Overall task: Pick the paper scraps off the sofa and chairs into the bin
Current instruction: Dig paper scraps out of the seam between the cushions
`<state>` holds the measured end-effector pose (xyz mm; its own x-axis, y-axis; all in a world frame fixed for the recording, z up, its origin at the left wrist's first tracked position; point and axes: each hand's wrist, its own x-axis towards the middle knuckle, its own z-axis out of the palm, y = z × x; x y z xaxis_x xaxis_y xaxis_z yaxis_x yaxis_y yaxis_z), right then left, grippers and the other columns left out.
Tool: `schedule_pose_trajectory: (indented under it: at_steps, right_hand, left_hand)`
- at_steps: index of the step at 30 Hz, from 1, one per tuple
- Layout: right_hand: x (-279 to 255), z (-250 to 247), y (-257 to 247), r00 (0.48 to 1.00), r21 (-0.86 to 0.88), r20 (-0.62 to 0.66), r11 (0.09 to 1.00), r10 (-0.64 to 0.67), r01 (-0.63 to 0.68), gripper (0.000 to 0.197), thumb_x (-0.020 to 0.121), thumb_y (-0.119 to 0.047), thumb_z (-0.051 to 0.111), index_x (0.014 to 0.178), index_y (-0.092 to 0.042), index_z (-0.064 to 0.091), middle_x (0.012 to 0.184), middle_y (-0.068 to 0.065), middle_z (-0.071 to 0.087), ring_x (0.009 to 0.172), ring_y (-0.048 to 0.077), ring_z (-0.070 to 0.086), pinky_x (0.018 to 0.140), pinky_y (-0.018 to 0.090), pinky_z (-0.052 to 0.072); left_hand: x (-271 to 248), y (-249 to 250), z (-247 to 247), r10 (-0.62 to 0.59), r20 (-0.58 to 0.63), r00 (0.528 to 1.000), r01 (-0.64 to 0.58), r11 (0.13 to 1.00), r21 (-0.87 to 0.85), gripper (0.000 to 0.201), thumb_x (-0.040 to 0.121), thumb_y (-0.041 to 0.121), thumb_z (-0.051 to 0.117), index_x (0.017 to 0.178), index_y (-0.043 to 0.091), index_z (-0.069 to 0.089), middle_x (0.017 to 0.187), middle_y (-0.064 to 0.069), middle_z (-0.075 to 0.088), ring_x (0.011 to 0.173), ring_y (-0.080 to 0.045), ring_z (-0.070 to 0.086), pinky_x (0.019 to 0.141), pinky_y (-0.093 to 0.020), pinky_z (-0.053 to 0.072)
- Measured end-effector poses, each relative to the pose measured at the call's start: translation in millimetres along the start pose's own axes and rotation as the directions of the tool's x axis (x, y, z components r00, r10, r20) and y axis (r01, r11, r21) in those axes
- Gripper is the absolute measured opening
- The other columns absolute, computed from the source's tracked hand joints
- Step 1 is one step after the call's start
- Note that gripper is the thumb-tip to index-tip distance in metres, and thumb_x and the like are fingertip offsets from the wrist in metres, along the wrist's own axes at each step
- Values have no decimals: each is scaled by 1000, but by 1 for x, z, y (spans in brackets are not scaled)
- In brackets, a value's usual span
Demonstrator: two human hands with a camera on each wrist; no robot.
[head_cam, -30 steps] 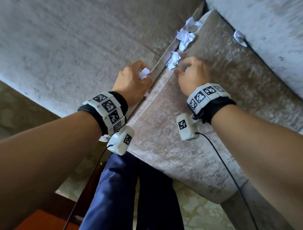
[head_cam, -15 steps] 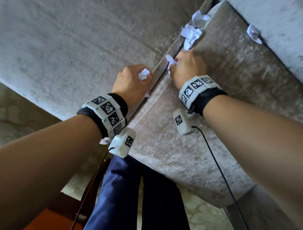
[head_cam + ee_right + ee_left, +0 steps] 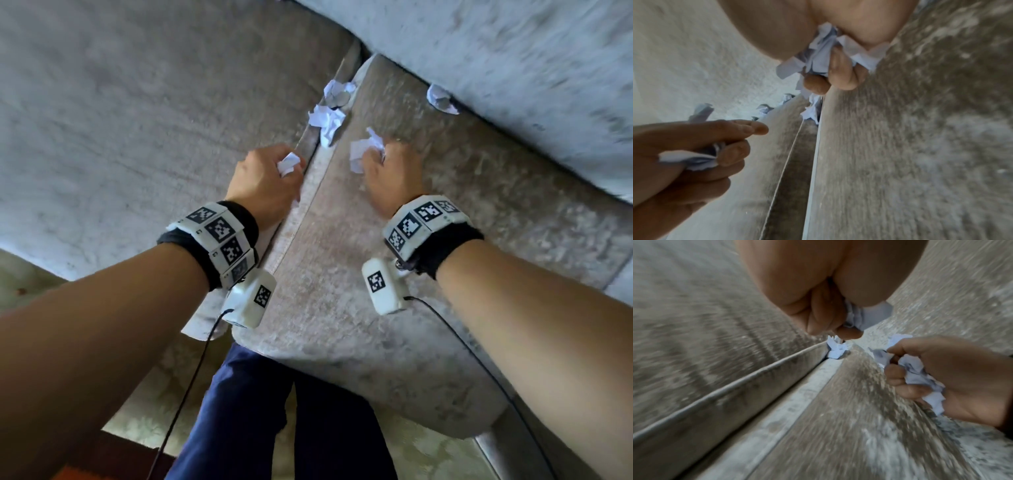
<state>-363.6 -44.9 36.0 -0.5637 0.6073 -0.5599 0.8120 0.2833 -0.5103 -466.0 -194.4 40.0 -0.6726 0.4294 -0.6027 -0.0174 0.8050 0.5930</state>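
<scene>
My left hand [image 3: 270,178] grips a crumpled white paper scrap [image 3: 287,163] beside the seam between two grey sofa cushions [image 3: 325,274]. My right hand [image 3: 390,178] holds a bunch of white scraps [image 3: 363,150] just above the right cushion; they bulge out between its fingers [image 3: 840,73]. In the left wrist view the left hand's scrap [image 3: 863,318] shows under the curled fingers, with the right hand [image 3: 941,378] alongside. Loose scraps lie in the seam ahead: one [image 3: 325,121] close by, another [image 3: 337,92] farther back. A third scrap [image 3: 440,99] lies against the backrest. No bin is in view.
The sofa backrest [image 3: 513,68] rises at the right and rear. A deep gap [image 3: 777,394] runs between the cushions. Below the front edge are the person's blue trouser legs [image 3: 274,411] and patterned floor [image 3: 144,421]. Cables hang from both wrist cameras.
My right hand has lifted the nearest scrap out of the seam and pulled back to the right with it. The left hand has kept its scrap and barely moved.
</scene>
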Motion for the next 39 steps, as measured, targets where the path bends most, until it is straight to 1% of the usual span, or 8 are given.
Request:
schedule_pose_trajectory:
  at_steps: [6,12,18,23,27,33,37,39]
  right_hand:
    - [-3,-17,26,990,100,-137,995,10,4,10,90,-7,45,84,-1,52,79,15,53,73,30,47,62,29,29]
    - [-16,-8,52,980,345,-170,938,99,-34,32,87,-17,43,57,-26,44,62,-4,53,56,10,53,48,20,37]
    - [-33,-14,55,966,404,-169,908,197,-114,45,89,-8,46,51,-30,37,31,-14,43,35,1,44,37,10,23]
    - [-22,-17,42,954,385,-237,919,185,-83,44,91,-50,50,55,-25,56,57,-1,65,55,14,65,58,22,48]
    - [-12,-15,38,960,374,-246,927,132,-31,26,88,-32,61,63,-24,65,53,-13,63,50,-1,62,72,16,52]
    - [4,-6,41,937,433,-263,896,229,-97,24,71,-39,56,48,-36,51,63,-4,68,62,23,68,68,40,58]
    - [12,-1,41,946,461,-242,884,215,-83,20,77,-19,55,60,-27,50,50,-3,59,55,28,67,49,32,52]
    - [15,1,39,945,455,-251,887,209,-75,17,77,-17,55,64,-29,53,49,-3,58,53,27,66,48,31,51]
  left_hand:
    - [14,30,14,71,21,997,-71,997,29,17,88,15,50,90,25,64,53,8,64,50,0,64,54,-20,53]
    - [27,22,39,95,111,989,-103,993,64,22,83,14,49,94,24,65,60,1,69,67,-16,70,77,-34,59]
    - [30,24,38,106,211,972,-133,984,116,20,86,14,50,95,25,64,61,3,68,61,-11,67,73,-37,60]
    - [41,37,24,122,216,969,-155,977,145,19,87,16,49,97,25,63,57,6,64,54,-8,66,72,-37,60]
    - [54,39,19,118,188,975,-149,976,156,21,90,20,51,108,26,59,67,8,64,66,-16,71,78,-39,59]
    - [66,26,22,82,158,984,-114,973,200,33,97,24,47,129,19,40,92,-2,64,60,-19,68,51,-26,52]
    - [70,20,22,124,173,977,-162,961,226,32,98,25,45,129,20,39,103,-5,66,64,-23,68,43,-16,39]
    - [73,22,22,129,178,976,-169,958,230,32,99,24,43,131,21,40,100,-1,64,52,-10,65,40,-12,37]
